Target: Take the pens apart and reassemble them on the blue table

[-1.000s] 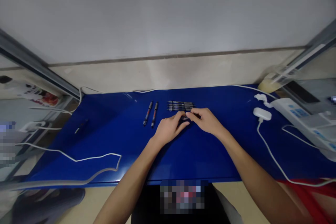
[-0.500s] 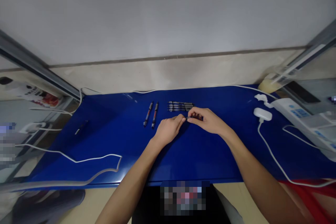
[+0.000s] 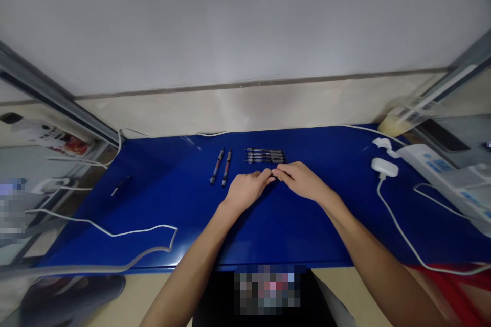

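Head view — left hand (image 3: 247, 189), right hand (image 3: 301, 181) meet, fingertips (image 3: 269, 174) pressed together, any pinched item hidden; slip could knock pens (image 3: 265, 156) just beyond.

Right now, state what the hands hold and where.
Cannot be told: the left hand and right hand meet at the fingertips, hiding anything between them.
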`<move>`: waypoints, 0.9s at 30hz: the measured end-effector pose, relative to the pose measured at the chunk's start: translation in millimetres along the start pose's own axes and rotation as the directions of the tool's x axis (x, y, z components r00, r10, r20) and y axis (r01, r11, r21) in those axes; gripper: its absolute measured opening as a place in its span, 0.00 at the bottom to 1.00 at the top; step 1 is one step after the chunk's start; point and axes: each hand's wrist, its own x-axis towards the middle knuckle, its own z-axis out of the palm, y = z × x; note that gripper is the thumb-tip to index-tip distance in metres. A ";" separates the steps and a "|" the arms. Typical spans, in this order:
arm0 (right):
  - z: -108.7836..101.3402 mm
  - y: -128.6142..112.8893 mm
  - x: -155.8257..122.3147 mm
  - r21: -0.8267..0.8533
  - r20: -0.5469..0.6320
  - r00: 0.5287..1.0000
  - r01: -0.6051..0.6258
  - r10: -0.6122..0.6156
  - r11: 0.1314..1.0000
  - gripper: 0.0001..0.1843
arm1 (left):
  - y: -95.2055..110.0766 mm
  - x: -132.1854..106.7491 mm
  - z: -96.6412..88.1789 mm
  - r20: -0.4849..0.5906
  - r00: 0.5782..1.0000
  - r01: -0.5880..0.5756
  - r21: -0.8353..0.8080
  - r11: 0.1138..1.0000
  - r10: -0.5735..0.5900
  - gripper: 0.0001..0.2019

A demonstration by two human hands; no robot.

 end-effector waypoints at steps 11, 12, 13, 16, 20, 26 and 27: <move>7.4 -6.1 0.0 0.467 0.000 0.999 -0.044 0.050 0.883 0.15 | -0.3 3.6 -2.1 -0.194 0.968 -0.027 -0.708 0.706 -0.158 0.22; 9.9 -6.7 0.0 0.509 0.026 0.999 -0.039 0.030 0.860 0.18 | -1.7 4.4 -4.1 -0.248 0.952 -0.067 -0.741 0.668 -0.180 0.22; 12.8 -7.5 0.0 0.539 0.046 0.999 -0.032 0.009 0.842 0.23 | -3.6 5.2 -5.7 -0.302 0.930 -0.100 -0.755 0.648 -0.208 0.23; 21.4 -9.7 1.1 0.610 0.055 0.998 -0.019 -0.019 0.792 0.31 | -10.7 7.3 -7.2 -0.369 0.866 -0.121 -0.809 0.575 -0.337 0.21; 23.3 -9.9 4.4 0.758 -0.016 0.997 -0.038 0.077 0.651 0.20 | -15.9 8.8 -5.7 -0.270 0.853 -0.142 -0.943 0.300 -0.447 0.17; 9.5 -4.0 8.5 0.942 -0.263 0.891 0.154 0.369 0.299 0.10 | -2.5 7.4 -1.7 -0.054 0.977 -0.004 -0.973 0.232 -0.206 0.16; 7.1 -3.4 9.1 0.951 -0.265 0.878 0.171 0.398 0.257 0.11 | 1.0 7.2 -1.2 -0.045 0.986 0.007 -0.950 0.312 -0.159 0.15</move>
